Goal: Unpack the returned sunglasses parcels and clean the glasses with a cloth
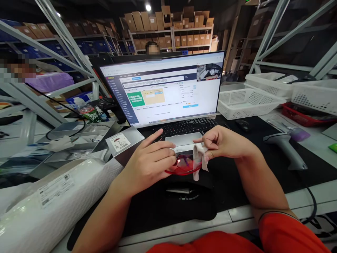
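My left hand (pixel 150 160) covers the left end of the red glasses (pixel 184 168), and the cloth (pixel 198 160) in my right hand (pixel 223 144) hides their right end, so I can't see either temple. The laptop screen (pixel 163 89) text is too small to read. At nine o'clock a blurred patch masks a person. The white roll (pixel 52 200) runs off the frame at seven o'clock, and its label print is illegible.

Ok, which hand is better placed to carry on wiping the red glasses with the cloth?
Right, I'd say. The right hand already pinches the white cloth against the red glasses, while the left hand grips the glasses' other end and looks better kept as the steadying hold.
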### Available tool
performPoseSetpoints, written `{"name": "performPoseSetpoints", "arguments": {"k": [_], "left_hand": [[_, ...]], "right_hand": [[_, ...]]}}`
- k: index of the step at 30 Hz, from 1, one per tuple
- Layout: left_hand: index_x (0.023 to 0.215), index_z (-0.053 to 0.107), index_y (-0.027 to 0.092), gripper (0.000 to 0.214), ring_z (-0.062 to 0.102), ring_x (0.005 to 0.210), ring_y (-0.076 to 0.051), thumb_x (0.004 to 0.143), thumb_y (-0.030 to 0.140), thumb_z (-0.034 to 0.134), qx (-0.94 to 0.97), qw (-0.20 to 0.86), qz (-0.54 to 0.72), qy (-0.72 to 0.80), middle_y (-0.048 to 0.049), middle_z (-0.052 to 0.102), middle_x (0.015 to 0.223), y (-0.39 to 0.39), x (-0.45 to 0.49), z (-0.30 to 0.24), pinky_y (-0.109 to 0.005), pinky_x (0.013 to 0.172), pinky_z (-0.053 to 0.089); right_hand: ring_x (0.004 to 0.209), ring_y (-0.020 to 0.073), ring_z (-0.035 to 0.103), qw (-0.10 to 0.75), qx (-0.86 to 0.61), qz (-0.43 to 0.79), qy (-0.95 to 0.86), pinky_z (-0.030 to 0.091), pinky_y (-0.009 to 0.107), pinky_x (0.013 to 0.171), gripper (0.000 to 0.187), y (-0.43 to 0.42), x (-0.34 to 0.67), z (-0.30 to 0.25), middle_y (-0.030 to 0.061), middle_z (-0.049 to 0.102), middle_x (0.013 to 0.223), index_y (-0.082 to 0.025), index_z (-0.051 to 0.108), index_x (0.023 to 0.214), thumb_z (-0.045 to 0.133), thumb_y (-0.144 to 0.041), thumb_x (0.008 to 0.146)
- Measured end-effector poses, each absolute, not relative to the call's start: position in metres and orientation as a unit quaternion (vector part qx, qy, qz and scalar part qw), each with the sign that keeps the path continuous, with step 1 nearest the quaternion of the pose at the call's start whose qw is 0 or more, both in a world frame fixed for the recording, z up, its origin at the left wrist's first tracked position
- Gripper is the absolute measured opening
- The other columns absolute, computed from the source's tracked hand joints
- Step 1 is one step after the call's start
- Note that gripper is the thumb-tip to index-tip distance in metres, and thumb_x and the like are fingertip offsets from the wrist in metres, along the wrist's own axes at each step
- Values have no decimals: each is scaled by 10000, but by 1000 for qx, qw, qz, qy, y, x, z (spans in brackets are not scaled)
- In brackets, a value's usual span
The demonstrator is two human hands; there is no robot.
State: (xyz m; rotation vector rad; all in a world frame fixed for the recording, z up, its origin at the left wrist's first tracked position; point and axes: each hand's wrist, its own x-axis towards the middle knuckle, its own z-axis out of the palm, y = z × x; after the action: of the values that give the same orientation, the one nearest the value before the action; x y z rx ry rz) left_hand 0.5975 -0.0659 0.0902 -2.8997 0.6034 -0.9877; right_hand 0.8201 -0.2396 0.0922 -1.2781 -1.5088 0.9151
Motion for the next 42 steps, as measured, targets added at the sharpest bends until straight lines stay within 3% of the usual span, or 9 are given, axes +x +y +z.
{"name": "performPoseSetpoints", "arguments": {"k": [6,11,15,17,20,25,29,33,42], "left_hand": [[876,637,202,140,708,993,-178,846,249,765,-913,-37,-380,144,-8,749,883,-62,594,93,-467,1206,385],[817,622,199,132,705,874,-173,829,206,754,-875,-22,-480,61,-3,727,829,-66,597,88,-505,1135,463],[852,611,181,173,707,843,-181,824,235,774,-810,52,-581,-52,-44,733,890,-72,605,71,-386,956,583],[895,618,168,179,718,830,-187,846,258,765,-794,93,-594,-91,-67,741,908,-76,607,62,-301,815,597],[975,629,137,179,732,801,-204,924,303,675,-809,100,-572,-89,-109,750,935,-83,610,52,-279,709,583],[963,621,99,132,736,760,-223,954,229,601,-808,102,-578,-49,-138,746,885,-96,616,43,-293,648,571],[997,633,81,226,736,730,-217,973,303,597,-810,101,-577,-31,-144,755,882,-102,619,42,-287,594,549],[1067,649,68,232,754,808,-219,959,272,636,-810,123,-573,32,-162,776,966,-104,621,38,-276,629,559],[1039,673,42,282,763,913,-287,931,303,683,-814,143,-560,52,-199,772,995,-92,621,38,-346,757,614]], "right_hand": [[594,125,586,677,-550,227,-433,528,284,652,489,-251,853,95,-49,577,627,-209,471,649,940,-347,621],[755,129,641,834,-466,63,-288,522,260,767,452,-243,863,92,-29,662,796,-222,509,721,937,-336,629],[891,177,668,811,-471,105,-331,515,295,831,387,-219,819,82,23,719,923,-223,535,775,861,-427,731],[812,170,655,786,-476,149,-366,511,276,751,363,-208,785,73,17,716,859,-224,516,753,823,-417,761],[629,134,572,745,-478,207,-417,457,239,616,297,-199,740,59,-37,625,656,-220,501,690,796,-254,711],[565,94,457,741,-546,61,-386,366,216,554,190,-199,714,48,-45,550,563,-188,515,531,660,-74,576],[459,79,393,771,-521,201,-307,329,198,430,282,-204,729,62,-79,489,481,-211,442,530,679,-68,479],[363,82,383,793,-439,354,-233,301,201,303,488,-211,755,82,-84,523,478,-232,360,561,810,-120,413],[426,52,383,802,-428,346,-230,317,176,380,335,-205,758,81,-74,562,530,-187,601,643,866,-166,440]]}}
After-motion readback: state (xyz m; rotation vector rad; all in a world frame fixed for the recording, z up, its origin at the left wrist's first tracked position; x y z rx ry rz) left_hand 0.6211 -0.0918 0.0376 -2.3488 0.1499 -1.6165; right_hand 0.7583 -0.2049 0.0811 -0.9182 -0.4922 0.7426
